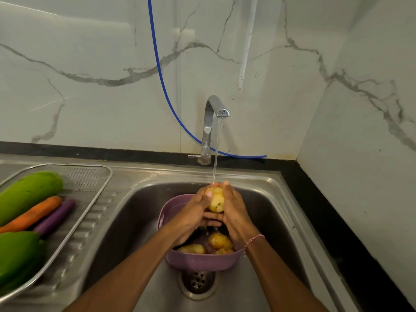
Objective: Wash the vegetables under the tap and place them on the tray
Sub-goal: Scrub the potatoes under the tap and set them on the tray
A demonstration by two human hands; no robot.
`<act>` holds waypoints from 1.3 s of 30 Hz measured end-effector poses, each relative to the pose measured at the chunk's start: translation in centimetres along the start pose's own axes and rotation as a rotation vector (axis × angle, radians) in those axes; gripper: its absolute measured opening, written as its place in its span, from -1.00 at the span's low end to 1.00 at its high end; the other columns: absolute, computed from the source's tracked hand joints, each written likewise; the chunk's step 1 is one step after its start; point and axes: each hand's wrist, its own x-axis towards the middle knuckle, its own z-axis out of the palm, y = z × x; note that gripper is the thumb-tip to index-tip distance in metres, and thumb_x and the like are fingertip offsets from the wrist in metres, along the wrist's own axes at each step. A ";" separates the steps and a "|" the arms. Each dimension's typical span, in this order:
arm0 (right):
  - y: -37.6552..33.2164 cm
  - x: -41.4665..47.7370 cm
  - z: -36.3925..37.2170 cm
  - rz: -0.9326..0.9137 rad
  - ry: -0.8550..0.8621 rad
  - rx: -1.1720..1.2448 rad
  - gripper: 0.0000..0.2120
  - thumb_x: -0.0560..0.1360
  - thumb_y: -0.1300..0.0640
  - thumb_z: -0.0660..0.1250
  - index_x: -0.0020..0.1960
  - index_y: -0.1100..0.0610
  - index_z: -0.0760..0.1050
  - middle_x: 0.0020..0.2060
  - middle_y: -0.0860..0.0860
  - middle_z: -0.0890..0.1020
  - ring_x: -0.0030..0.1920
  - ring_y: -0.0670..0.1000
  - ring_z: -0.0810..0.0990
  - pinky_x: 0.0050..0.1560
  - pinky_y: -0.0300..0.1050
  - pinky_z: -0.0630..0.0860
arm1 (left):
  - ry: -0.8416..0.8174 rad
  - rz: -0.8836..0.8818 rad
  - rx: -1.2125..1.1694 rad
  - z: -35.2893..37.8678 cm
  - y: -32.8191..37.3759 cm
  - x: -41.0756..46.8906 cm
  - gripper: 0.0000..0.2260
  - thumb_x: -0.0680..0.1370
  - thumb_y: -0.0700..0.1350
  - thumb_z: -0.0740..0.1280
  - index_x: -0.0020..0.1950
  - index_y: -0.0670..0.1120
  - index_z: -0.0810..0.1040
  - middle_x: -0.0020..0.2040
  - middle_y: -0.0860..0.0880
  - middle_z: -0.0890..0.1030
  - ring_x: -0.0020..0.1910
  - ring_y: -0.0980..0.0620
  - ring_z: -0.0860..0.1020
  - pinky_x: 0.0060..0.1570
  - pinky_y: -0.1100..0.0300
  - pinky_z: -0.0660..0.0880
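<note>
potato (216,199): in my grip, cupped between both palms right under the stream from the tap (216,113), over the far edge of the basket (203,261)
long axis: roughly upright, tilted a bit away from me, top end poking out between my fingertips where the water lands
left hand (195,213): wrapped around its left side, thumb across the front, closed on it
right hand (234,210): pressed against the right side, fingers reaching up past the top, closed on it too
tray (99,190): off to the left of my grip and a bit nearer me, well apart, out on the drainboard, so the left hand is the closer one for the drop-off I reckon
on the tray: carrot (33,213) plus some green and purple veg
rest: more potatoes (219,240) in the basket, straight below my wrists
arms: both reaching forward over the sink (139,212), wrists nearly touching
</note>
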 end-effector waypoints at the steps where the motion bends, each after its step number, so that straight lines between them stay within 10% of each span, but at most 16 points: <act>1: -0.3 -0.2 -0.2 0.020 -0.029 0.029 -0.65 0.73 -0.12 0.16 0.32 0.06 0.54 0.10 0.19 0.72 -0.05 0.14 0.79 -0.09 0.10 0.74 | -0.003 -0.009 0.014 -0.1 0.0 0.1 -0.72 0.75 0.03 0.10 0.46 0.13 0.39 0.25 -0.14 0.64 0.12 -0.12 0.71 0.18 -0.10 0.64; 8: -0.7 -0.4 -0.3 0.094 -0.346 0.094 -0.52 0.65 0.23 0.36 0.52 -0.03 0.41 0.35 0.29 0.58 0.21 0.27 0.71 0.22 0.19 0.66 | 0.208 -0.036 -0.163 -1.4 -0.1 0.4 -0.60 0.71 0.17 0.15 0.29 -0.08 0.60 0.09 -0.14 0.74 0.09 -0.09 0.73 0.16 -0.07 0.64; 19: 0.5 -0.2 0.4 -0.112 -0.071 -0.040 -0.70 0.57 0.19 0.50 0.29 0.10 0.62 0.12 0.20 0.72 0.00 0.14 0.79 -0.10 -0.07 0.73 | 0.188 -0.056 -0.230 -0.5 0.1 0.0 -0.67 0.68 0.12 0.27 0.27 -0.06 0.65 0.07 -0.15 0.75 0.07 -0.10 0.73 0.01 0.03 0.67; 30: 0.0 0.2 -0.3 -0.002 -0.268 0.109 -0.55 0.66 0.27 0.34 0.53 0.07 0.41 0.36 0.25 0.58 0.19 0.18 0.73 0.17 0.04 0.70 | 0.305 -0.026 -0.277 -0.8 0.1 0.2 -0.71 0.64 0.08 0.36 0.23 -0.08 0.66 0.02 -0.18 0.75 0.01 -0.13 0.74 -0.04 0.04 0.67; 39: 0.6 0.3 -0.3 -0.034 -0.022 -0.159 -0.60 0.75 -0.13 0.12 0.35 0.09 0.55 -0.11 0.29 0.75 -0.33 0.10 0.72 -0.32 -0.12 0.69 | 0.073 -0.143 -0.225 -0.6 0.2 0.3 -0.69 0.67 -0.04 0.32 0.35 -0.16 0.50 0.00 -0.20 0.68 -0.25 0.01 0.62 -0.04 0.03 0.62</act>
